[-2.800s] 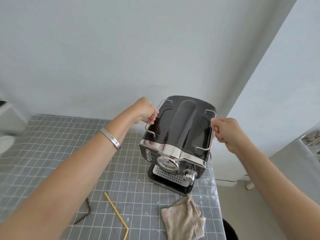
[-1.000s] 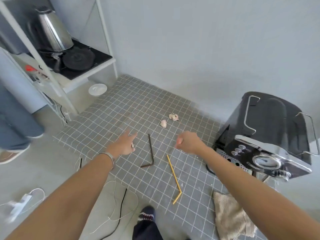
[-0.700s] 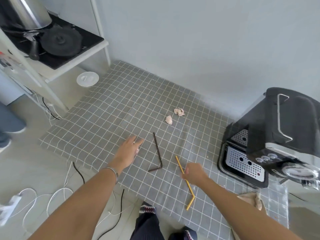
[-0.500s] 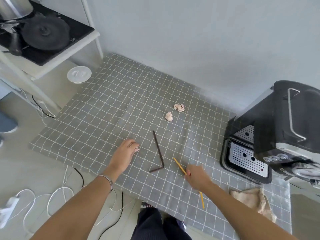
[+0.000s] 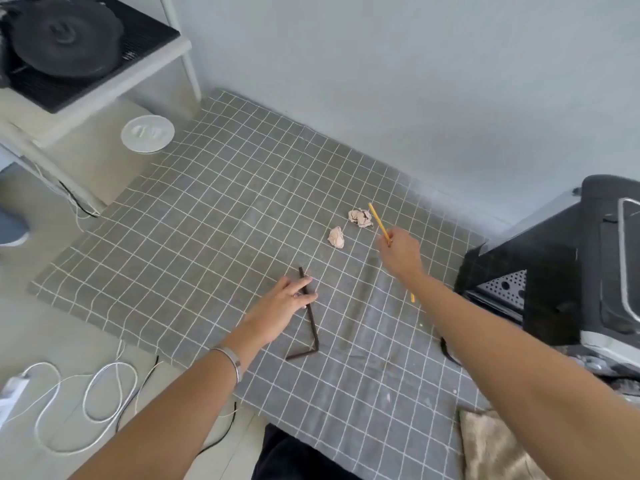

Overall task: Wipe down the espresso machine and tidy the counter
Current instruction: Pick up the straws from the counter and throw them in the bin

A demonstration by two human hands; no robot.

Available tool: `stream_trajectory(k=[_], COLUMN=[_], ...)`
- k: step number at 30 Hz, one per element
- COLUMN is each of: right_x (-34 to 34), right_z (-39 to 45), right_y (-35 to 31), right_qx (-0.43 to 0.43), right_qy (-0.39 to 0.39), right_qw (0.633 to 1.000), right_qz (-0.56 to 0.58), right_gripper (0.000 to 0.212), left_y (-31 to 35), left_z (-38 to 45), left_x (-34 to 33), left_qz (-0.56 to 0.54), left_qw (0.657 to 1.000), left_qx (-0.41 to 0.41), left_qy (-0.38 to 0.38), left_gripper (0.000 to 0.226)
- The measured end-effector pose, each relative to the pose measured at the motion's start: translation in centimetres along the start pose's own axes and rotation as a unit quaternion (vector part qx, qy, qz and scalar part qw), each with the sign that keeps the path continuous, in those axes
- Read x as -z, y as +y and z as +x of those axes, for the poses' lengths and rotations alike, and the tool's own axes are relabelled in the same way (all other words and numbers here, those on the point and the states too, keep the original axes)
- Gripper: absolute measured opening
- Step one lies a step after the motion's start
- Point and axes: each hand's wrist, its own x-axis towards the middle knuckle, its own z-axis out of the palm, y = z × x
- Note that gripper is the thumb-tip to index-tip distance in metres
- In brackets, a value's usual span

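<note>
My right hand (image 5: pixel 398 252) is shut on a yellow straw (image 5: pixel 378 222), held in the air over the grey checked counter (image 5: pixel 221 216); its upper end points at two crumpled paper balls (image 5: pixel 360 218) (image 5: pixel 336 237). My left hand (image 5: pixel 282 306) lies on the upper part of a bent dark brown straw (image 5: pixel 311 327) that rests flat on the counter, fingers curling over it. The black and chrome espresso machine (image 5: pixel 571 271) stands at the right edge. A beige cloth (image 5: pixel 491 445) lies at the lower right corner.
A white shelf unit (image 5: pixel 104 95) with a black round lid stands at the upper left, a white round lid (image 5: pixel 148 134) below it. White and black cables (image 5: pixel 86 393) trail on the floor at the lower left. The wall runs behind the counter.
My right hand has lifted the yellow straw off the counter and moved up toward the paper balls. My left hand has slid right onto the brown straw.
</note>
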Motion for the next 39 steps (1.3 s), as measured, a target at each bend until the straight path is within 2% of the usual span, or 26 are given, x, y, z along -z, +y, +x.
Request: stream_trajectory(k=[3,7,11,13,16,18,20,22,23,27,29,32,39], right_x=[-1.7,-3.5,-4.8,-5.0,-5.0,-5.1,-5.1,-5.3,-5.5,-6.8,-7.3,-7.2,-2.3], right_z=[2.9,5.6,7.3,7.2,6.5,6.1,5.5,4.6,4.0,2.4,1.9,0.9,-5.5], right_y=[-0.8,-1.2,-1.0,-0.7,-0.1,-0.1,-1.0,-2.2,-2.7,-3.7,-3.8,-3.7,-1.2], right_qx=[0.029,0.093,0.163,0.172,0.196,0.179,0.154,0.149,0.153,0.139,0.120,0.097,-0.001], right_qy=[-0.019,-0.068,-0.120,-0.108,-0.046,-0.032,-0.017,-0.012,-0.022,-0.083,-0.100,-0.082,-0.071], right_qw=[0.998,0.987,0.956,0.951,0.960,0.973,0.985,0.986,0.986,0.986,0.985,0.989,0.991], right_qz=[-0.057,-0.111,-0.211,-0.232,-0.193,-0.141,-0.081,-0.069,-0.061,-0.043,-0.078,-0.079,0.111], right_gripper=[0.025,0.068,0.069,0.071,0.059,0.048,0.035,0.024,0.022,0.043,0.041,0.033,0.022], left_y=[-0.7,-1.8,-2.0,-2.0,-1.8,-2.0,-2.2,-2.3,-2.3,-2.0,-2.0,-2.6,1.2], left_z=[0.2,-0.2,-0.2,0.0,0.1,0.1,0.0,-0.1,-0.3,-0.9,-1.4,-2.3,-1.8], left_x=[-0.6,-1.7,-2.0,-1.7,-1.4,-1.4,-1.1,-0.6,-0.1,0.9,1.4,1.8,4.1], left_qz=[0.006,-0.012,-0.008,0.017,0.049,0.065,0.061,0.041,0.035,-0.021,-0.062,-0.119,-0.279], left_qw=[0.999,0.998,0.996,0.996,0.995,0.995,0.996,0.994,0.993,0.990,0.980,0.964,0.923], left_qx=[-0.021,-0.027,-0.037,-0.042,-0.040,-0.029,0.005,0.051,0.070,0.121,0.172,0.219,0.254], left_qy=[0.034,0.062,0.076,0.080,0.074,0.066,0.071,0.082,0.084,0.071,0.075,0.091,0.078], left_gripper=[0.059,0.034,0.016,0.017,0.019,0.018,0.016,0.015,0.015,0.011,0.013,0.019,0.029])
